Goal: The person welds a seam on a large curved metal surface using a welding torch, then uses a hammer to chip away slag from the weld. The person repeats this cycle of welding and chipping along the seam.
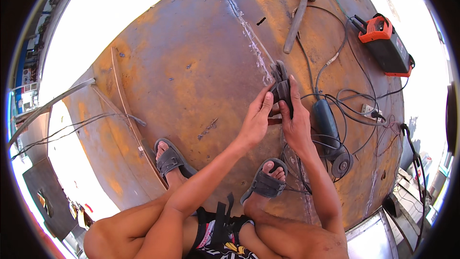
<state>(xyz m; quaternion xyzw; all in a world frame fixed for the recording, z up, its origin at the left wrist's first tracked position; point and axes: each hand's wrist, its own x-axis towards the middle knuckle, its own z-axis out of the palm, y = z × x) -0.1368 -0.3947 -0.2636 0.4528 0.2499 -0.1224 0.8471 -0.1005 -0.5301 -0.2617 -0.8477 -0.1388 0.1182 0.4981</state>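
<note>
fingers (266, 100) of both hands around the dark electrode holder (281, 86)

I'm looking down on a big rusty steel dome (191, 67), curved, orange-brown, with a weld seam (244, 24) running across it. Hard sunlight bleaches the ground (110, 5) beyond its upper rim nearly white. On the steel lie a hammer (296, 17), an orange-and-black welder (388, 43) near the right edge, a blue angle grinder (330, 134) and tangled cables (354, 100). A thin rod (52, 103) and dark wires (72, 129) cross at left, above a dark plate (43, 196).
</note>
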